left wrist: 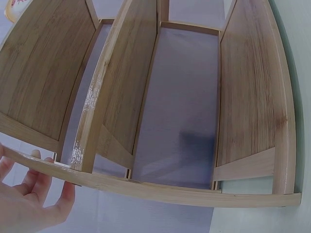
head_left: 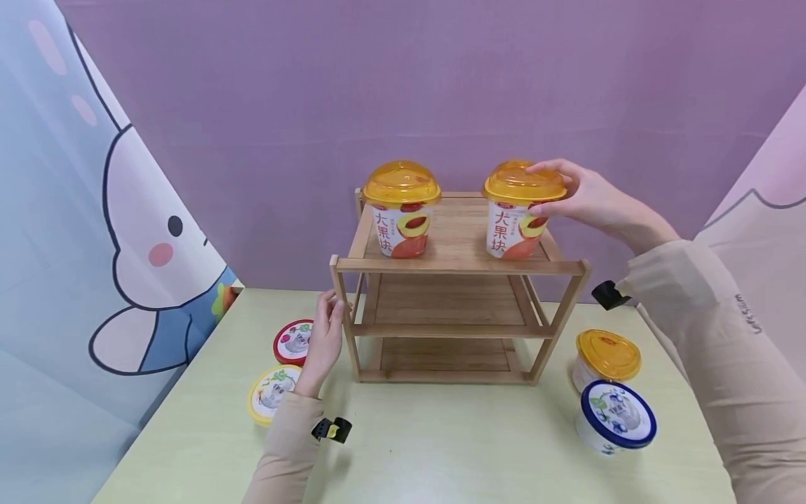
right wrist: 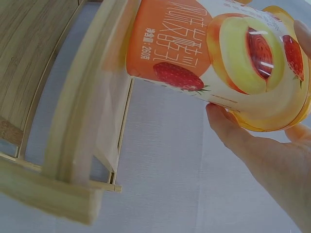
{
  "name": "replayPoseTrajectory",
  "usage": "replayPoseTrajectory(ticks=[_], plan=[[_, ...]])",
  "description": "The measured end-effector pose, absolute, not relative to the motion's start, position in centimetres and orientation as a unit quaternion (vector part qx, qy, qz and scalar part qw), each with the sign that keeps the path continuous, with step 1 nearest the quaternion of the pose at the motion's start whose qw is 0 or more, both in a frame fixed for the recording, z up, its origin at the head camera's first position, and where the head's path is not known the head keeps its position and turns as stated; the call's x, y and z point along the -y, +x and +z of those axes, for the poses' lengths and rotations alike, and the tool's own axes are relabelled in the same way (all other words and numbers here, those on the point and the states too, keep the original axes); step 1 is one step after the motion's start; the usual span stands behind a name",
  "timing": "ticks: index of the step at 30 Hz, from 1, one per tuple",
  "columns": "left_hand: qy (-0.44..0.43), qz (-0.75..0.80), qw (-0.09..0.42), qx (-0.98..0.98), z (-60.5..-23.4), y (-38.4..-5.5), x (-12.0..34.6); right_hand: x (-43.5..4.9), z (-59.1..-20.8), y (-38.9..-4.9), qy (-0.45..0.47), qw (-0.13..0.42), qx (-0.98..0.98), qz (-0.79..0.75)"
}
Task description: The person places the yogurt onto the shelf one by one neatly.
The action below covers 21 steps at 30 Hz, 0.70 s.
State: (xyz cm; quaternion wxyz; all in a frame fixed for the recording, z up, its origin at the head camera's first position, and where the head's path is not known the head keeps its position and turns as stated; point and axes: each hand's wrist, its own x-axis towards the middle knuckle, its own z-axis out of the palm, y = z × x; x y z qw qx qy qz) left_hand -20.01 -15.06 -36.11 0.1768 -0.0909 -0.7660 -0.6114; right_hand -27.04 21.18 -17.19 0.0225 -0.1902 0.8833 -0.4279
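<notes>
On the top tier of a wooden shelf rack (head_left: pixel 453 264) stand two yogurt cups with orange domed lids. My right hand (head_left: pixel 595 199) grips the right yogurt cup (head_left: pixel 513 227) by its lid and upper side, and the right wrist view shows that cup's peach and strawberry print (right wrist: pixel 180 53) beside the rack's rail. The left yogurt cup (head_left: pixel 401 231) stands apart, untouched by either hand. My left hand (head_left: pixel 325 336) holds the rack's left front post; in the left wrist view its fingers (left wrist: pixel 41 184) curl about the wooden bar.
On the table (head_left: pixel 428 448), left of the rack, lie a red-lidded tub (head_left: pixel 291 341) and a yellow-lidded tub (head_left: pixel 271 395), partly behind my left arm. To the right are an orange-lidded cup (head_left: pixel 607 357) and a blue-lidded tub (head_left: pixel 617 418). A purple cloth (head_left: pixel 428 84) hangs behind.
</notes>
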Motion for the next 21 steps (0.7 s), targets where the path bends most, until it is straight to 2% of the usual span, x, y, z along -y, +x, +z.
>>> replayPoseTrajectory(ticks=[14,21], plan=[[-0.097,-0.607,0.179,0.768,-36.3,-20.2,15.2,-21.6,-17.5,-27.0,-0.185,0.016,-0.881,-0.436],[-0.097,-0.613,0.185,0.762,-38.3,-21.5,16.0,-21.8,-17.7,-27.2,-0.177,0.019,-0.886,-0.429]])
